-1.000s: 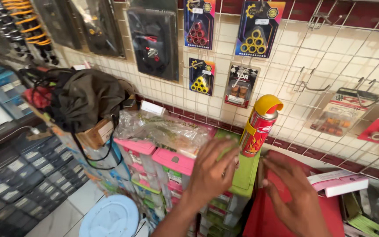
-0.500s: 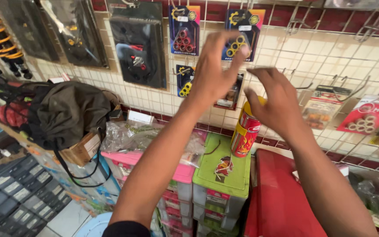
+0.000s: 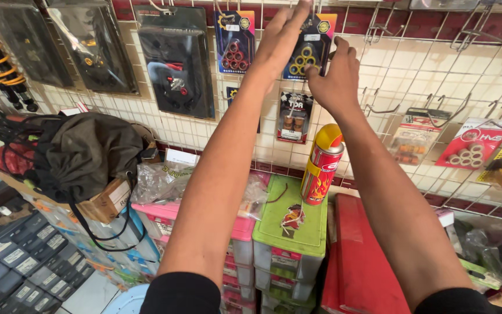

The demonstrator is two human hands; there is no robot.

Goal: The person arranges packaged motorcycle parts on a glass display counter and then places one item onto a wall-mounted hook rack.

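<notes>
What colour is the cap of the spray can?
Yellow; the spray can shows in the head view.

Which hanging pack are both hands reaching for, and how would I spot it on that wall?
Look at the white wire grid on the tiled wall. Near its top centre hangs the blue card pack of yellow rollers, with the left hand and right hand on it. The neighbouring pack holds red rollers instead.

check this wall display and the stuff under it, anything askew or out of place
Nothing looks spilled or broken. The clear plastic bags lie loosely heaped over the pink-lidded drawers, untidy rather than damaged. Both hands, left hand and right hand, are on the blister pack of yellow rings.
</notes>
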